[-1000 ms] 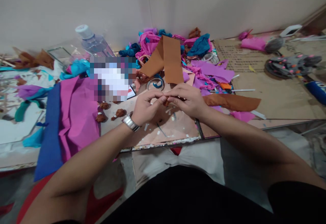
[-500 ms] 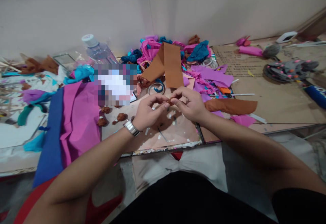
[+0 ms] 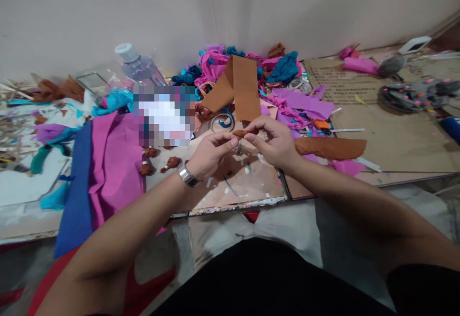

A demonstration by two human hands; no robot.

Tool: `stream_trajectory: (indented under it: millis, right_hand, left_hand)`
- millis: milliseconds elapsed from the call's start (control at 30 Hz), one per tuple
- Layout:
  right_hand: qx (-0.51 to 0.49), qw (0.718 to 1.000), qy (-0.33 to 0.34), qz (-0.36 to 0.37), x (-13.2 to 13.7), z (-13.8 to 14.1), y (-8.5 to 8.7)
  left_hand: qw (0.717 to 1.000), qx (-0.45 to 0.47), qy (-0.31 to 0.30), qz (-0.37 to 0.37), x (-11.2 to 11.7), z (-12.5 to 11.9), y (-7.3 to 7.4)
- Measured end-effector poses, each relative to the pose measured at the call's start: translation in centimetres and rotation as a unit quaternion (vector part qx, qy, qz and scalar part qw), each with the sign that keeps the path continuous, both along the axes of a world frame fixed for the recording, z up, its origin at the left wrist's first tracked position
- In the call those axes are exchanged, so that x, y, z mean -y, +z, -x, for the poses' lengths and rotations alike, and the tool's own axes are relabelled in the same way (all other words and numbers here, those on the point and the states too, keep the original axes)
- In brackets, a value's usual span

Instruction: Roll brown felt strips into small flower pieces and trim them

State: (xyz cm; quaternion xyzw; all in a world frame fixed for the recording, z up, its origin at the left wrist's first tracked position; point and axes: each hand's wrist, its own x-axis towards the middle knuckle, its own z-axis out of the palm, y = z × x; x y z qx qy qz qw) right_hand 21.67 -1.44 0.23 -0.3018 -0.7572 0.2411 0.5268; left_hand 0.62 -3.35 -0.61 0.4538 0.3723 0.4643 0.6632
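Note:
A small twisted piece of brown crepe paper (image 3: 240,134) is pinched between my two hands above the worktable. My left hand (image 3: 212,152), with a metal watch at the wrist, grips its left end between thumb and fingertips. The other end is held by thumb and fingers of my right hand (image 3: 272,142). Just behind lies a folded strip of brown crepe paper (image 3: 246,88), and a roll of clear tape (image 3: 222,122) is beside it. Several brown paper balls (image 3: 174,162), some with white bands, rest left of my left hand.
Pink crepe paper (image 3: 117,163) and a blue sheet (image 3: 79,186) hang over the front edge at left. A plastic bottle (image 3: 142,69) stands behind a blurred bright patch. Scraps of coloured paper pile against the wall. Cardboard (image 3: 398,139) and a grey dotted object (image 3: 413,96) lie right.
The brown piece between my fingers now shows longer and more fully, as my hands have drawn slightly apart and up. The whole view has shifted a little.

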Motion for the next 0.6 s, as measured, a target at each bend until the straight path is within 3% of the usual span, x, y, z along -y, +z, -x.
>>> stream_trajectory:
  millis: [200,333,600]
  right_hand:
    - [-0.014,1.0,0.016,0.005,0.0,0.1,-0.1]
    - [-0.026,0.999,0.026,0.022,0.1,0.2,-0.3]
    - [-0.044,0.998,0.026,0.044,0.3,0.5,-0.7]
  left_hand:
    - [0.999,0.014,-0.022,0.026,0.2,-0.2,0.3]
    - [1.0,0.008,0.0,-0.012,0.3,-0.2,0.2]
    - [0.993,-0.089,-0.003,-0.083,-0.2,0.3,-1.1]
